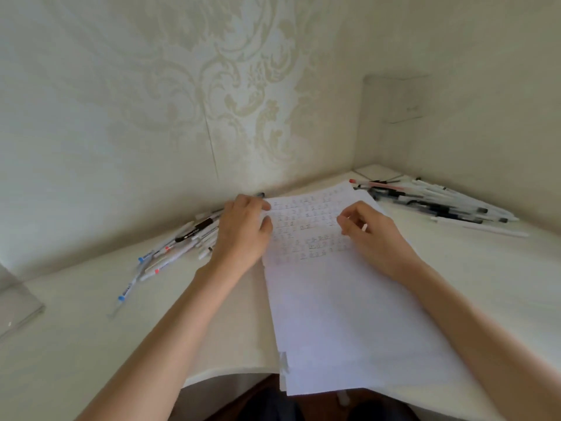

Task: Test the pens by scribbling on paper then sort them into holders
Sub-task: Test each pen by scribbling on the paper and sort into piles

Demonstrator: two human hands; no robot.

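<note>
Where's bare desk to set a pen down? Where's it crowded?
Free: desk front-left, between the clear box and the paper; also right of the paper, nearer than the right pen pile. Crowded: left pen pile by the left hand, and the back-right corner. Right hand holds a pen.

Left hand: palm down, fingers loosely straight, thumb out to the side.
Right hand: fingers curled, tips pinched together; can't tell what's held.
Forearms: both bare, stretched forward, angling inward.
</note>
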